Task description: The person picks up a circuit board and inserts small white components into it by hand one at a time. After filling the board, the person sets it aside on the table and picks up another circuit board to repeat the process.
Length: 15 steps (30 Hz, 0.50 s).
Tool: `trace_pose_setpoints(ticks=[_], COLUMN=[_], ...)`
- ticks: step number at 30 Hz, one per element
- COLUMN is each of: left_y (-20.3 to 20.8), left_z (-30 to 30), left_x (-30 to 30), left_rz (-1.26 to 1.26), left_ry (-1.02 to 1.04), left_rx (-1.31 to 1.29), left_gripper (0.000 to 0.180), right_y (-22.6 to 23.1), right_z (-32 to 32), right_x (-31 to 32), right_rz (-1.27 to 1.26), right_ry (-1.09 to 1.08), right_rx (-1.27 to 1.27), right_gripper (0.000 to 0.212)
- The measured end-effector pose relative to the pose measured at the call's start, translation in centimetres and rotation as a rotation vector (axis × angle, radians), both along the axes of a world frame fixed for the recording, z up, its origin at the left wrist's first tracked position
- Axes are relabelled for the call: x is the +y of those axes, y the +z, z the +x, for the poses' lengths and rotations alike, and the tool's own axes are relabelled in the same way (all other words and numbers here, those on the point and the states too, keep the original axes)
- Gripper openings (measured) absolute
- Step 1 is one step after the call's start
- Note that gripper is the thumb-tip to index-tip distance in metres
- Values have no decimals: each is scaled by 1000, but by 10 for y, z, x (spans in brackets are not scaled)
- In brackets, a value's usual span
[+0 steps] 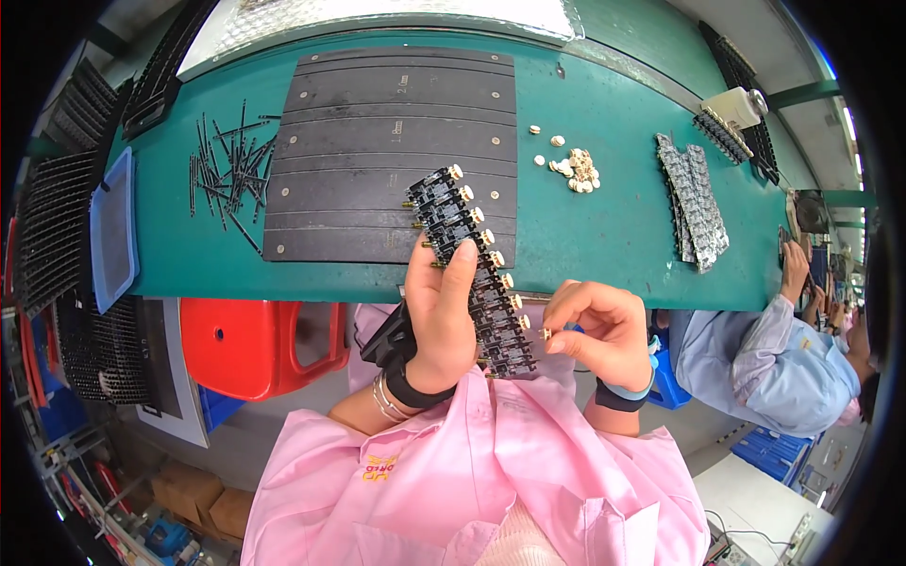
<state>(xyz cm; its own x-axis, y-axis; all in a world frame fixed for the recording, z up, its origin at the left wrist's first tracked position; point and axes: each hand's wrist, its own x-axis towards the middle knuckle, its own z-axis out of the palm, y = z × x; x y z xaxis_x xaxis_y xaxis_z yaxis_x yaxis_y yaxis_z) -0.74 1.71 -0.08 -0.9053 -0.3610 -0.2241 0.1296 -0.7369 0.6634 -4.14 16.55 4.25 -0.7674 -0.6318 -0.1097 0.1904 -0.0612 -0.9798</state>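
My left hand [447,316] grips a long black circuit board panel [472,269] and holds it tilted above the near edge of the table. Small round cream parts line the panel's right edge, and brass-coloured pins stick out on its left. Between the thumb and forefinger of my right hand [604,332] is one small round cream part [545,333]. That part is close to the panel's lower right edge; a narrow gap shows between them. On the table lies a loose pile of the same cream parts [581,171].
A dark grooved plate [349,203] lies on the green table [623,236]. Thin black strips [231,170] are scattered left of it, near a blue tray [113,226]. More board panels [694,203] lie at right. A red stool [245,344] stands below; a co-worker in blue [755,354] sits at right.
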Motion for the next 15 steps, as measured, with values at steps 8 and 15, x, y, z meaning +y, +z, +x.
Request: trace_pose_setpoints(ticks=[8, 15], left_y=[3, 1], left_z=[2, 2], left_x=[1, 1], left_rz=[-14, -40], left_ry=[-11, 10], left_rx=[22, 32], left_gripper=[17, 17], right_y=[-5, -4], right_z=[6, 7], right_x=[-3, -6], right_rz=[-26, 4], right_ry=[81, 100], right_rx=[-156, -169], right_gripper=[9, 8])
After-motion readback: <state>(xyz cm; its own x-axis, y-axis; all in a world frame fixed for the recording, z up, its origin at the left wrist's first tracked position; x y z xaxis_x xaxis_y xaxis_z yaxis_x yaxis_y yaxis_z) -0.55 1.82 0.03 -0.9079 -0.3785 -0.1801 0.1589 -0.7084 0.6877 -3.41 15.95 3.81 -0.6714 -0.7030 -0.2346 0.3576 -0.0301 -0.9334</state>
